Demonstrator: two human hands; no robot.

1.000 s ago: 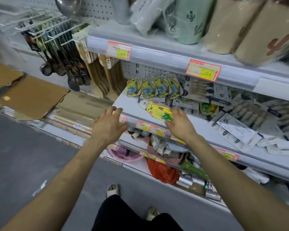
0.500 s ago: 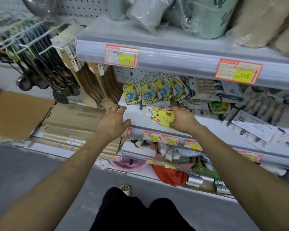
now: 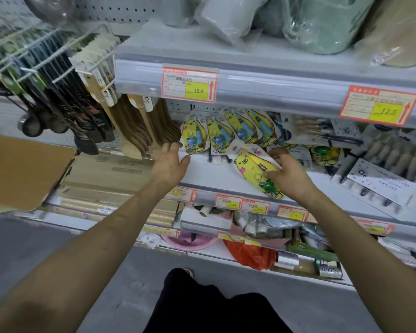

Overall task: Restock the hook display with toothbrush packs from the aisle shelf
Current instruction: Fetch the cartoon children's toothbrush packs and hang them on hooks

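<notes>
A yellow cartoon-faced toothbrush pack (image 3: 252,164) is lifted off the grey shelf (image 3: 216,175), tilted with its top to the upper left. My right hand (image 3: 285,175) grips it along its right side. Behind it, several matching yellow packs (image 3: 228,132) with blue brushes hang in a row from hooks on the pegboard. My left hand (image 3: 171,164) hovers with relaxed fingers over the shelf's left end, just below the leftmost hanging pack, holding nothing.
An upper shelf (image 3: 262,78) with price tags overhangs the hooks. Wooden spatulas (image 3: 142,126) and dark ladles (image 3: 58,111) hang at left. White brush packs (image 3: 382,181) lie on the shelf at right. Cardboard boxes (image 3: 101,179) sit lower left; cluttered shelves below.
My right hand has raised the yellow pack off the shelf and tilted it. My left hand has lifted from the shelf edge toward the hanging packs. The view has moved closer.
</notes>
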